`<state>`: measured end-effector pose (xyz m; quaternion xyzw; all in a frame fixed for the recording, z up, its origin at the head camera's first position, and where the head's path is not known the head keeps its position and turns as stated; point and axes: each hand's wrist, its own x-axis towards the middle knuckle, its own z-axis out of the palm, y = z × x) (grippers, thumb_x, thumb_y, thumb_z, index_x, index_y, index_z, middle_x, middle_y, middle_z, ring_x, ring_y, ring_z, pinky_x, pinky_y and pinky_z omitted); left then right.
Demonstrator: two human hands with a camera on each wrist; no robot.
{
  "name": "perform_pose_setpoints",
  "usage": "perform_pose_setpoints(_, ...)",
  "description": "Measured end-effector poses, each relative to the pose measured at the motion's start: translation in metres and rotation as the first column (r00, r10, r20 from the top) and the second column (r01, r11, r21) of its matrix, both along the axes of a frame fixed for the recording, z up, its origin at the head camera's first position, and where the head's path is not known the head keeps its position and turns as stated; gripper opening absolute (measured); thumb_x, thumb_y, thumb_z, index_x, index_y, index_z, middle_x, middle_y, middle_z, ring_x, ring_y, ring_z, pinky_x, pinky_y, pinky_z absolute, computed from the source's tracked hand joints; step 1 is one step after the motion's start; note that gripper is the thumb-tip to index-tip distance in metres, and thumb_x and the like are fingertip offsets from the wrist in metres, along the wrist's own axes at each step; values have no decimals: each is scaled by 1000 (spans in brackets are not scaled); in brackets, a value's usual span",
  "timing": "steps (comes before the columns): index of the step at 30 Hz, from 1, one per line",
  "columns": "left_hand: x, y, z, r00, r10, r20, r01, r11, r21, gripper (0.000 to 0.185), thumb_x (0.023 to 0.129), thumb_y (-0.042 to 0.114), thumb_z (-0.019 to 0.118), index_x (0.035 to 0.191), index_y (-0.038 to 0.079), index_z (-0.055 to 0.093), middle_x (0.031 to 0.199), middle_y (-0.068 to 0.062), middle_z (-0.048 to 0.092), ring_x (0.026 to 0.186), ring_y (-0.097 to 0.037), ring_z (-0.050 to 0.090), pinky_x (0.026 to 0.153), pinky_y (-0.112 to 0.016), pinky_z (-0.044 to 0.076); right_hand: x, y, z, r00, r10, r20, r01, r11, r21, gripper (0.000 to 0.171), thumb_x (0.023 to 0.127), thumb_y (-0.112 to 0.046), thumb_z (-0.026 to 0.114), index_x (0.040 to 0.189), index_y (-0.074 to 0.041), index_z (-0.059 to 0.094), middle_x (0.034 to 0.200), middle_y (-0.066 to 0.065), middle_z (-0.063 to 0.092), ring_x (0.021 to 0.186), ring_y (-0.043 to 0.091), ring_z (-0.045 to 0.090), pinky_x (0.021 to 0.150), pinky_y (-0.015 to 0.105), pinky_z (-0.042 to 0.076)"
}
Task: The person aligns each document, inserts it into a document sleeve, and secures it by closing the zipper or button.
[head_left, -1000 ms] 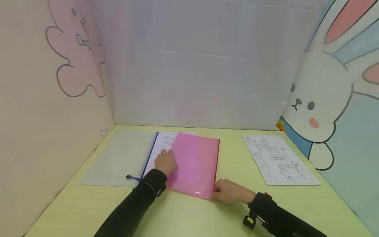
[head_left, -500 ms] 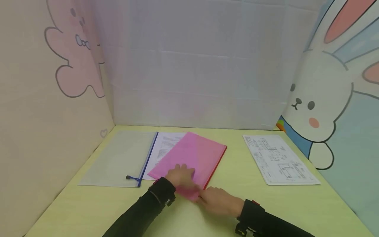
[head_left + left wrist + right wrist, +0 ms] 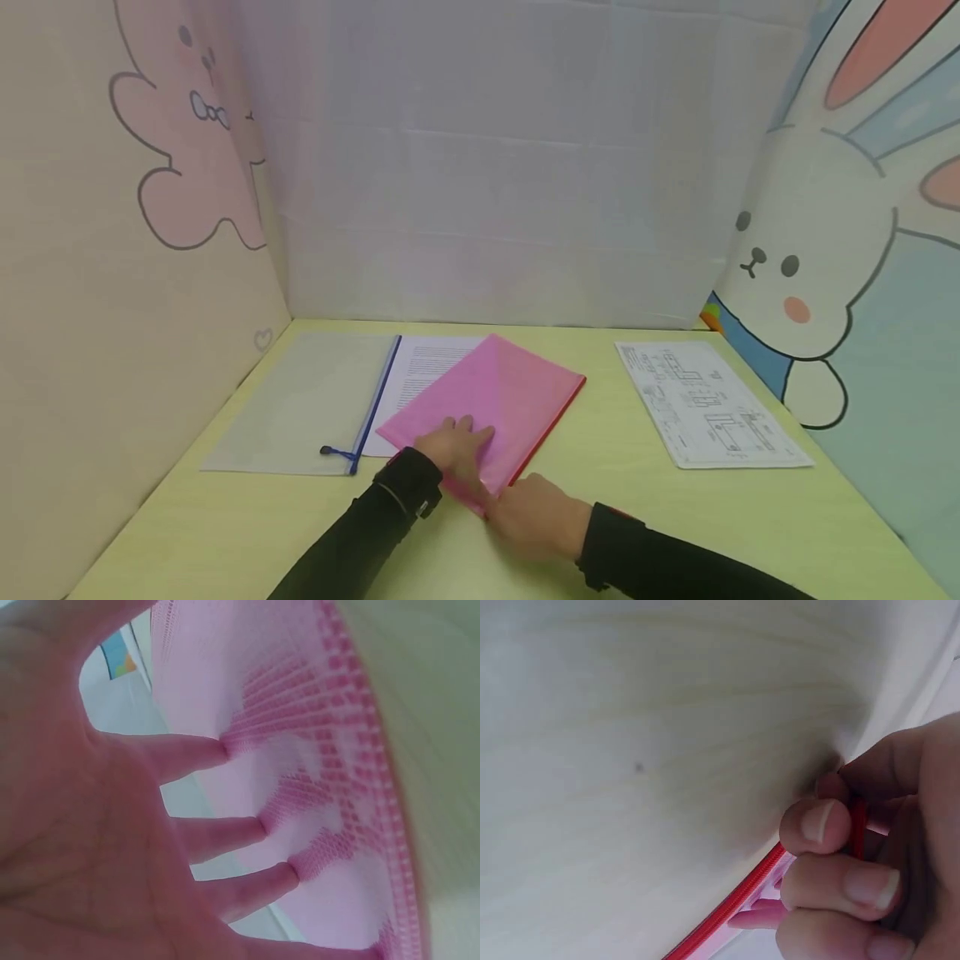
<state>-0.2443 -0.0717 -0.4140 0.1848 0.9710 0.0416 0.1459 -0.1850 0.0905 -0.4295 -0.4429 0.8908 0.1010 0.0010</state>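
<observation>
Your left hand (image 3: 452, 452) is pressing with spread, extended fingers on the pink folder (image 3: 525, 379), which is lying at an angle on the table (image 3: 187, 533), partly covering the printed sheet (image 3: 431, 365). Your right hand (image 3: 538, 515), fingers curled, is gripping the red pull cord (image 3: 859, 825) at the folder's near corner, beside the red zipper (image 3: 553, 423). The clear folder (image 3: 300, 400) is lying to the left; the drawing sheet (image 3: 708, 408) is lying well apart, to the right.

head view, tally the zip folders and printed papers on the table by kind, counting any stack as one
Zip folders: 2 (pink folder, pale folder)
Printed papers: 2 (text paper, drawing paper)
Total: 4
</observation>
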Motion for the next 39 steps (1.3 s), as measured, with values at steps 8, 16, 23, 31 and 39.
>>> perform_pose_setpoints(8, 1, 2, 1, 999, -33, -12, 33, 999, -30, 113, 62, 61, 90, 155, 21, 42, 148, -14, 45, 128, -35, 47, 95, -56, 50, -2, -3, 2, 999, 32, -43, -32, 999, -4, 29, 102, -22, 55, 127, -10, 63, 54, -10, 34, 44, 6, 33, 44, 25, 34)
perform_pose_setpoints(16, 1, 4, 4, 997, -69, -39, 67, 996, -66, 114, 54, 64, 93, 148, 19, 47, 132, -13, 51, 112, -30, 52, 87, -51, 53, -8, 3, -3, 999, 20, 30, -17, 995, -100, 43, 102, -21, 54, 144, -15, 51, 58, -8, 43, 49, 8, 42, 46, 29, 41)
perform_pose_setpoints(23, -4, 4, 0, 996, -76, -44, 73, 996, -59, 114, 52, 65, 93, 146, 19, 48, 127, -12, 52, 107, -29, 51, 87, -47, 52, -9, 5, -1, 1000, 14, 0, -14, 996, -87, 20, 100, -22, 57, 119, -17, 63, 58, -10, 41, 49, 7, 41, 46, 29, 41)
perform_pose_setpoints(31, -6, 4, 2, 998, -67, -19, 66, 995, -75, 115, 55, 62, 94, 150, 20, 45, 135, -13, 50, 112, -29, 49, 91, -49, 52, -11, 4, 1, 1000, -19, -21, 18, 999, -37, 19, 101, -26, 58, 83, -21, 62, 57, -11, 40, 47, 5, 38, 44, 27, 38)
perform_pose_setpoints(39, -8, 3, -1, 997, -72, -12, 71, 995, -70, 110, 60, 62, 92, 151, 19, 46, 133, -11, 51, 108, -27, 49, 91, -45, 51, -17, 8, 0, 999, -52, -9, 52, 999, -2, 24, 100, -25, 58, 77, -17, 56, 58, -8, 39, 48, 7, 38, 44, 29, 40)
